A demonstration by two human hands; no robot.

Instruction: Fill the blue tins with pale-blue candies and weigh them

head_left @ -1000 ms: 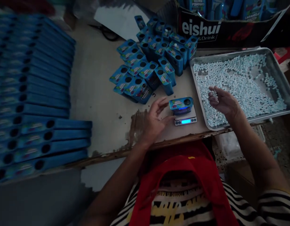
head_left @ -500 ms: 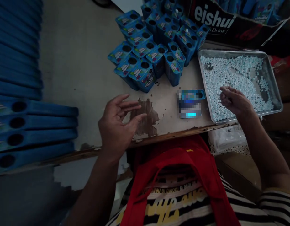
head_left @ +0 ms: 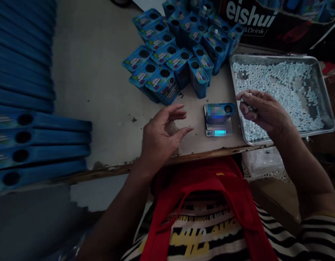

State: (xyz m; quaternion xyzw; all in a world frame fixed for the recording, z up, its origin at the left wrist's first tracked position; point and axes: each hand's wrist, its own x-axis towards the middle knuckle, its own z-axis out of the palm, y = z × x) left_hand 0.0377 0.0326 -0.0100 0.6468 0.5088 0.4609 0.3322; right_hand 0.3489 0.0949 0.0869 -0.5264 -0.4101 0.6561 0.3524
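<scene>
My right hand (head_left: 262, 108) is curled around a few small white candies, above the left part of a metal tray (head_left: 330, 121). Pale blue and white candies (head_left: 289, 105) lie spread over the tray's bottom. Left of the tray, a blue box (head_left: 227, 108) with a round dark hole rests on a small digital scale (head_left: 208, 132) with a lit display; part of both is blurred. My left hand (head_left: 167, 134) hovers over the table's front area with thumb and fingers apart, holding nothing, to the left of the scale.
Many blue boxes with holes (head_left: 164, 85) stand grouped at the table's back middle. Stacked blue boxes (head_left: 23, 137) fill the left side. A black carton (head_left: 265, 30) holding more blue boxes stands behind the tray. The worn wooden table edge (head_left: 194, 157) runs in front of me.
My left hand has moved right, toward the scale. My right hand has shifted left and up toward the tray's left rim, with candies now visible in its fingers.
</scene>
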